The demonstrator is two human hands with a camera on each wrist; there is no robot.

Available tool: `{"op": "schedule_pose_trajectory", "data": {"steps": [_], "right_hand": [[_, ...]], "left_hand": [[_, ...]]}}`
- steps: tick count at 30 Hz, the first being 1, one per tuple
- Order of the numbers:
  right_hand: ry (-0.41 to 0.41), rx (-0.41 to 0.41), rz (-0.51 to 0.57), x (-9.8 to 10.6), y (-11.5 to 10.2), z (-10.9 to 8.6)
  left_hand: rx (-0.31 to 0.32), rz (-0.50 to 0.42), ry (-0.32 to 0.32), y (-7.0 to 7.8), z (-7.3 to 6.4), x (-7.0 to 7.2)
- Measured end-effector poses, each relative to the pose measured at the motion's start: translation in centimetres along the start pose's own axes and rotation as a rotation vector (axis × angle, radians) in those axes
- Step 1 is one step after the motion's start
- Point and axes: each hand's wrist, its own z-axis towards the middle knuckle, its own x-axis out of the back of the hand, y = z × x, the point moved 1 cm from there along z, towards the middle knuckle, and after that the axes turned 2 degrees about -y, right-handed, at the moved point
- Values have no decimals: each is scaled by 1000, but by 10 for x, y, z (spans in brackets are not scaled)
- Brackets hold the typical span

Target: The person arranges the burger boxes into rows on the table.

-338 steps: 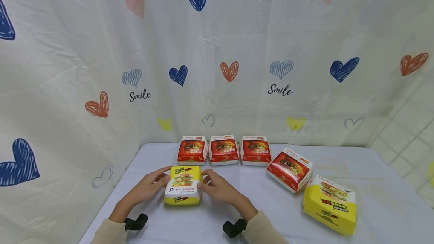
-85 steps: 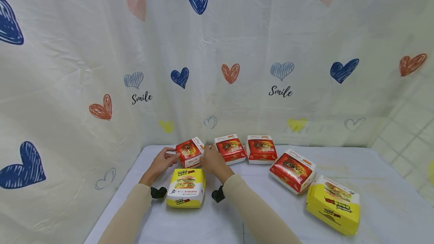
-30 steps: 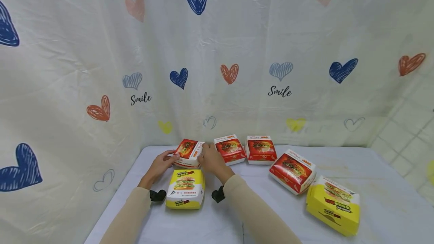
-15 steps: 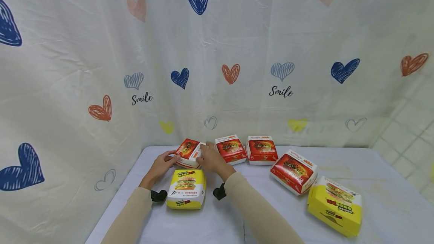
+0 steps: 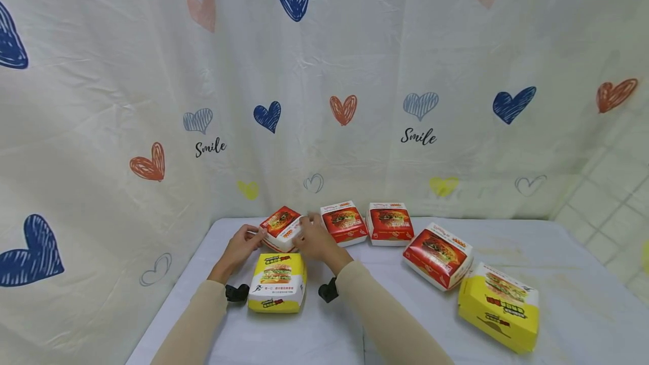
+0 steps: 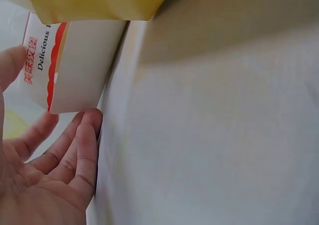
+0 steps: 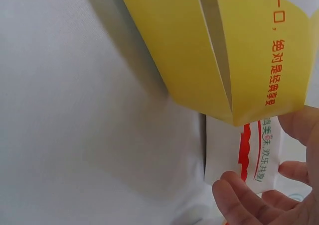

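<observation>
A red and white burger box (image 5: 281,226) sits turned at an angle at the table's back left, between both hands. My left hand (image 5: 240,248) holds its left corner, thumb near the top and fingers low on the side. On its right, my right hand (image 5: 318,239) has fingers and thumb around the end. Just in front stands a yellow burger box (image 5: 278,285), between the forearms. In the left wrist view the red box's white side (image 6: 87,68) shows beside the fingers. The right wrist view has the yellow box (image 7: 194,51) partly hiding the red box (image 7: 223,153).
Two red burger boxes (image 5: 345,223) (image 5: 390,224) stand along the back edge, right of the hands. Farther right lie an angled red box (image 5: 438,257) and another yellow box (image 5: 499,307). A heart-printed curtain (image 5: 324,61) hangs behind the white-covered table (image 5: 405,325).
Both hands have gone from the front yellow box to the leftmost red box, which is turned out of its straight row position. The neighbouring red box is slightly turned too. Lately the red box rotates slightly.
</observation>
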Motion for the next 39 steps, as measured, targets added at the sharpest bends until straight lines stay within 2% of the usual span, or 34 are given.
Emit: {"op": "schedule_pose_trajectory", "data": {"steps": [8,14,23,27,33,39], "right_hand": [[18,-3,-26,-2,0,-1],[15,-35,-41,-2,-2,-2],[26,-31,-50,-4,2,0],[27,-32,-51,-4,2,0],[26,-16,5,0,0,-5],[25,-10,21,0,4,-6]], "left_hand": [[8,-24,10,1,-1,0],[1,-60,-7,-2,0,0],[-29,-52,-58,-4,0,2],[-42,-59,-84,2,1,4],[-52,-75,-128,14,0,6],[-41,-52,-157,16,1,6]]}}
